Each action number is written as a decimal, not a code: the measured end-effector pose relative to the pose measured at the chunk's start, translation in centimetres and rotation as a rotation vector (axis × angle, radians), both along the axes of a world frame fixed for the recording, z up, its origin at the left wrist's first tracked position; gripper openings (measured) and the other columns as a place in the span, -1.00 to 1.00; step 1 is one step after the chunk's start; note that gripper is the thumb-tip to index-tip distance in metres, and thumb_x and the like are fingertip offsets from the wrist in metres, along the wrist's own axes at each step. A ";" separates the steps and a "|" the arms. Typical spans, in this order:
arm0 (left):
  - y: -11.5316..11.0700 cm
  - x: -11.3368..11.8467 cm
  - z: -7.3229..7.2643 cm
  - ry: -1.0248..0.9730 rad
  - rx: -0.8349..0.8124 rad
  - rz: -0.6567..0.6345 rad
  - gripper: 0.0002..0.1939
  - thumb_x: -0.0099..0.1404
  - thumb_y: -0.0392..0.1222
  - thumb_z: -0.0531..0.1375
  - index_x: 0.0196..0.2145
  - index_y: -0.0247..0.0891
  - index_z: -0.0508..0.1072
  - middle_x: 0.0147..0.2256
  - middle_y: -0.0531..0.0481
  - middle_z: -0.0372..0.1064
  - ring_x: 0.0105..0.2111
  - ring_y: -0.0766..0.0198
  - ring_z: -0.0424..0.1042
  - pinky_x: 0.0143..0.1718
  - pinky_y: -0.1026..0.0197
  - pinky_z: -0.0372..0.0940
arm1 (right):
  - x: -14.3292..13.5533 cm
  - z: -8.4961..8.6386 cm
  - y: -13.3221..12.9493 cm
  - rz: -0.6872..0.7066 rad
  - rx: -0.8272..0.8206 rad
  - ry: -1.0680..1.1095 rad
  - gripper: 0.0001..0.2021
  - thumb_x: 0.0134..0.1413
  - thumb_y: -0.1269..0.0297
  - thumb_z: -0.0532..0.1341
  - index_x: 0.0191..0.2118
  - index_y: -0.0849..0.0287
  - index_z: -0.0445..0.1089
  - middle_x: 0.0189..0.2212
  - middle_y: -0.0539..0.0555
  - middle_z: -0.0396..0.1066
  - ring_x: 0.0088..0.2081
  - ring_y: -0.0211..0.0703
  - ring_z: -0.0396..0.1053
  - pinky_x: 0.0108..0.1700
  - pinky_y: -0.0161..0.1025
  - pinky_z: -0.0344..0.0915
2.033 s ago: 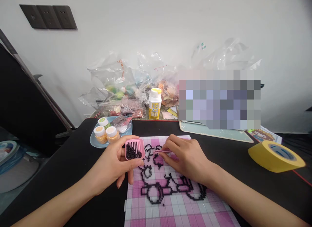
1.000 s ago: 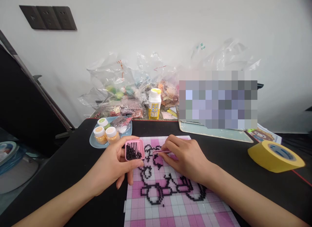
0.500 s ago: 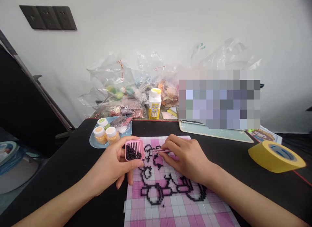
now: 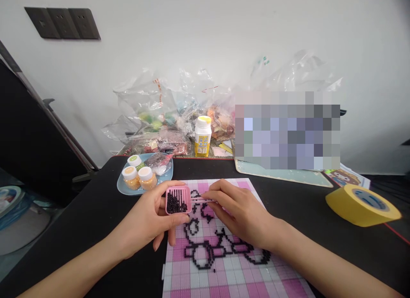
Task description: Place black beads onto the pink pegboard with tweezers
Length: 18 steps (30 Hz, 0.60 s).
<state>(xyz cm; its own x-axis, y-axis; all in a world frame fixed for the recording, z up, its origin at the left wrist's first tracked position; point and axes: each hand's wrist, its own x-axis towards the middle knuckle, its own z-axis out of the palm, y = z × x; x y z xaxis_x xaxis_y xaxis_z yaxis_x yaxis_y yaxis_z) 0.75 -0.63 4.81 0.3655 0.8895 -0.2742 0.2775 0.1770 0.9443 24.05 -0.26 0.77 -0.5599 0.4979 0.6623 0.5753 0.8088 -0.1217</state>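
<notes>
My left hand [image 4: 150,212] grips a small pink tray [image 4: 188,195], tilted toward me, its thumb along the near edge. Black beads [image 4: 174,204] lie in it, some lined up in its grooves, the rest heaped at the lower side. Between the fingertips of my right hand [image 4: 238,208] is a pair of pink tweezers [image 4: 200,199], their tips beside the tray's right edge. Whether the tips hold a bead I cannot tell. Beneath both hands is a pegboard [image 4: 230,281] checked in pink and white, with black beads set in outlines. My right hand covers part of the pattern.
A blue plate [image 4: 166,175] at the left bears several small jars and a bead bag. Behind stand a white-and-yellow bottle [image 4: 203,138] and clear plastic bags [image 4: 150,97]. Yellow tape [image 4: 344,206] lies at the right on the black table [image 4: 134,272].
My right hand has moved slightly left and down, bringing the tweezers' tips from over the board to the tray's edge. The tray has shifted slightly right and down in my left hand.
</notes>
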 end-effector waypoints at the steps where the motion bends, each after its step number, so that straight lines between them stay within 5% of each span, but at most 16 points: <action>1: 0.0 0.0 0.0 0.000 -0.004 -0.005 -0.35 0.20 -0.16 0.40 0.17 -0.20 0.24 -0.53 0.20 0.45 -0.69 0.41 0.42 -0.78 0.52 0.16 | 0.0 0.0 0.0 0.003 0.000 -0.001 -0.78 0.43 0.39 0.00 -0.06 0.28 0.39 -0.26 0.15 0.45 -0.36 -0.21 0.41 -0.41 -0.29 0.40; 18: 0.0 -0.1 0.1 -0.014 -0.039 -0.068 -0.38 0.21 -0.19 0.39 0.17 -0.17 0.27 -0.40 0.13 0.51 -0.64 0.40 0.49 -0.78 0.54 0.20 | -0.1 -0.1 0.0 0.038 0.027 -0.007 -0.77 0.43 0.41 -0.01 -0.06 0.29 0.38 -0.27 0.16 0.44 -0.35 -0.19 0.43 -0.42 -0.29 0.42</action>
<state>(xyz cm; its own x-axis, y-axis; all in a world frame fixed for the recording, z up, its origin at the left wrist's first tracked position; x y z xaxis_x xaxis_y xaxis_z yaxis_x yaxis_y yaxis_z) 0.62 -0.64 4.89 0.4286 0.8512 -0.3029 0.2772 0.1952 0.9408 23.94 -0.25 0.69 -0.5825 0.4585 0.6711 0.5448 0.8330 -0.0962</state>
